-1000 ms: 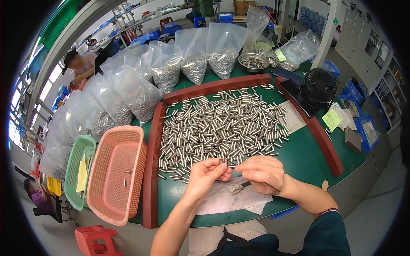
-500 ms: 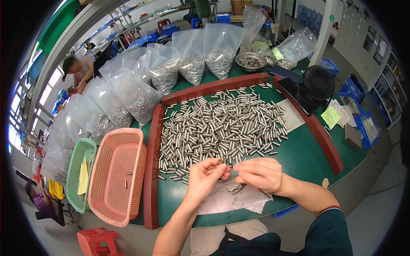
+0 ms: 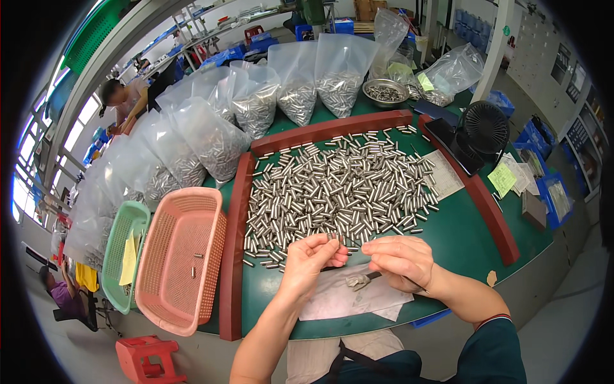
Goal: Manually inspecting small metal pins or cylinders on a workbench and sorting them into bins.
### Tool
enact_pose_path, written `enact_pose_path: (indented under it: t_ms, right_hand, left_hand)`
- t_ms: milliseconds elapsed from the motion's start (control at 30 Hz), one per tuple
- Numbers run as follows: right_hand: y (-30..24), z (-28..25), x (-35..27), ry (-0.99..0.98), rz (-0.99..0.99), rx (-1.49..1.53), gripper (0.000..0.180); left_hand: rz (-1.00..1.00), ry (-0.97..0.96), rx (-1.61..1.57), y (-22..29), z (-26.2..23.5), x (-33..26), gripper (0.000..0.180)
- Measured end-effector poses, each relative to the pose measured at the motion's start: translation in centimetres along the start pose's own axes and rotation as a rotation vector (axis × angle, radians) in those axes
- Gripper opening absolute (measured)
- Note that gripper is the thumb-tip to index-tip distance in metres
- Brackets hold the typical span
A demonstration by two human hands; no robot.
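A steel pin appears pinched at the fingertips of the left hand, at the near edge of a heap of similar pins. Just beside it, the right hand brings thumb and fingers close together; whether anything sits between them cannot be told. A thin dark rod shows by the right palm, its hold unclear. Each pin looks light for a hand, yet stiff, smooth and hardly fragile; the round, shiny sides could slip or roll, so a fingertip pinch across the middle seems surest. Below the hands, a crumpled grey lump rests on a pale sheet. Dark red rails flank the heap on the green table. To the left stand a pink basket and a green basket; beyond, clear bags bulge with metal pieces. A black fan stands at right.
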State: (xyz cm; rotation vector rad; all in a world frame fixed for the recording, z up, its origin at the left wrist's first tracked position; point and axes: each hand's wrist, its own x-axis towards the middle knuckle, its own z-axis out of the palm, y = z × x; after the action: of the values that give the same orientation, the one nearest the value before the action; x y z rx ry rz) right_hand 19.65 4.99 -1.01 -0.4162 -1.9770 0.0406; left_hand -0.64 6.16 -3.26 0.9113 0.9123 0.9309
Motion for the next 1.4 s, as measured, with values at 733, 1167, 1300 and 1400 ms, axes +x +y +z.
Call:
enact_pose_path:
  t_ms: [733,1167,1300,1400]
  right_hand:
    - [0.3,0.7,-0.1,0.036,0.004,0.027,0.023]
    - [0.1,0.6,-0.1,0.052,0.155,0.108,0.028]
    - [-0.2,0.4,0.2,0.002,0.024,-0.013,0.021]
    - [-0.6,0.0,0.3,0.014,-0.043,0.01,0.023]
  left_hand:
    - [-0.019,-0.02,0.0,-0.2,0.0,0.0,0.015]
    - [0.143,0.024,0.043,-0.2,0.2,-0.2,0.014]
    - [0.182,0.039,0.039,-0.3,0.5,-0.1,0.015]
    - [0.198,0.112,0.041,-0.1,0.2,-0.1,0.015]
